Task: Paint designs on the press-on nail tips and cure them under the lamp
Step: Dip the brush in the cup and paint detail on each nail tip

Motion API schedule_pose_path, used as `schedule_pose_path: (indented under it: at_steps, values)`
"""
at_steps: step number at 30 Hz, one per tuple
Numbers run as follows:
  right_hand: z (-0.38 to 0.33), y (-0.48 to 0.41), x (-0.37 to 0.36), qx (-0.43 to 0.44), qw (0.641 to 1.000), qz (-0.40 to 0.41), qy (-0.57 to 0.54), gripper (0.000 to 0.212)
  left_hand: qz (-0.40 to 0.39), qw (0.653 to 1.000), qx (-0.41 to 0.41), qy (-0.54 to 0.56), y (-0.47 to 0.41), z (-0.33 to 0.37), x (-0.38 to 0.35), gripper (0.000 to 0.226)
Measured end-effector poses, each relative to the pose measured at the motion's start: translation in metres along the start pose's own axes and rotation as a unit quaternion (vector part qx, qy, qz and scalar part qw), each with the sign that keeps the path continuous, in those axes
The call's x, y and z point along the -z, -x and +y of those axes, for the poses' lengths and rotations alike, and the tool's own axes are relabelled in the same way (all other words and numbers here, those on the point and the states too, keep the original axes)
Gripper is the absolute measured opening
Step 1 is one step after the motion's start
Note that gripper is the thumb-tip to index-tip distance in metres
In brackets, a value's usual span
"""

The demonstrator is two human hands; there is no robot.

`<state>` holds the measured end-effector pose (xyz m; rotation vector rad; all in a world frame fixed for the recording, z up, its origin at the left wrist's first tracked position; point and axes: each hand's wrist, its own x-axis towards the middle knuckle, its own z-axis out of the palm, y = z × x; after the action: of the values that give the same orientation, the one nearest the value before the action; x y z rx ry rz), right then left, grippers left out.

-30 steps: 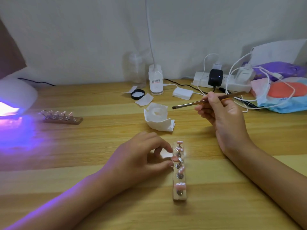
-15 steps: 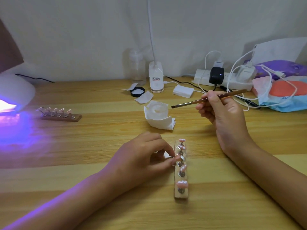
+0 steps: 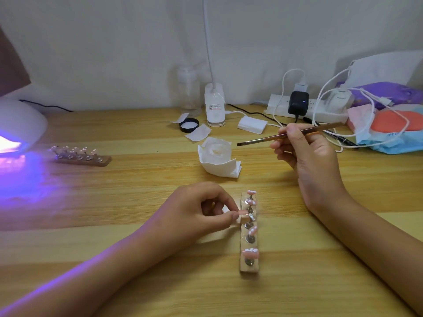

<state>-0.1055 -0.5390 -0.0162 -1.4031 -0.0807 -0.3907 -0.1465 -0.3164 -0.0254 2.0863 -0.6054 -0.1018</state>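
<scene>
Since a second ago the left hand [image 3: 194, 213] has drawn its thumb and forefinger together at the middle of the holder [image 3: 250, 266], and its grip now pinches one pink nail tip [image 3: 243, 211] just off the holder's left edge, beside a tilted metal disc; the other fingers are curled under, the wrist lying on the surface [image 3: 137, 184]. Four more painted tips [image 3: 252, 230] stand on the holder, two beyond the pinched one and two nearer the person. The readable writing is scant: a label in small red and dark print on the white desk-light base [image 3: 214, 106] far beyond the holder, and blue letters on a pale blue packet [image 3: 392, 143] to the holder's far right, both too small to make out. Just beyond the holder sits a clear jar wrapped in white tissue [image 3: 217, 154]; further beyond it are a black lid [image 3: 189, 125], loose white wipes, a clear bottle [image 3: 188, 92], and a power strip [image 3: 277, 104] with a black adapter [image 3: 298, 102] and tangled white cables. Well left of the holder lies a second holder [image 3: 91, 161] with its own row of tips, and further left the curing lamp [image 3: 20, 124] throws violet light across the wood. Nothing lies between the hands and the holder. The right hand [image 3: 311, 161] hovers above and right of the holder, its grip closed around the brush [image 3: 261, 139], bristles pointing left over the jar.
</scene>
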Motion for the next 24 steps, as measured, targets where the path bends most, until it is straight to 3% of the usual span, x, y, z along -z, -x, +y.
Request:
schedule_pose_path:
  at_steps: [3,6,10,13,15,20,22,24]
  values:
    - [-0.007,0.001,0.0,0.042,0.998,-0.016,0.047,0.015,0.013,0.996,0.04,0.077,0.0,0.001,0.005,0.005]
    - [-0.032,-0.004,0.003,0.192,0.964,-0.08,0.167,0.013,0.035,0.974,0.082,0.207,0.0,0.004,0.01,0.01]
    - [-0.06,-0.01,0.016,0.407,0.815,-0.157,0.381,0.014,0.048,0.897,0.134,0.419,-0.005,0.007,0.006,0.022]
    - [-0.05,0.004,0.027,0.448,0.674,-0.203,0.551,0.026,0.037,0.848,0.158,0.505,-0.008,0.009,0.0,0.02]
    - [-0.036,0.016,0.036,0.41,0.625,-0.233,0.622,0.049,0.024,0.832,0.165,0.529,-0.009,0.009,-0.001,0.015]
    - [-0.015,0.031,0.047,0.301,0.62,-0.242,0.683,0.076,0.0,0.777,0.186,0.602,-0.009,0.011,-0.002,0.013]
    - [-0.018,0.03,0.043,0.289,0.636,-0.241,0.674,0.075,-0.013,0.754,0.191,0.629,-0.008,0.011,-0.001,0.012]
    - [-0.028,0.028,0.033,0.308,0.671,-0.227,0.635,0.058,-0.027,0.733,0.197,0.65,-0.008,0.01,-0.001,0.012]
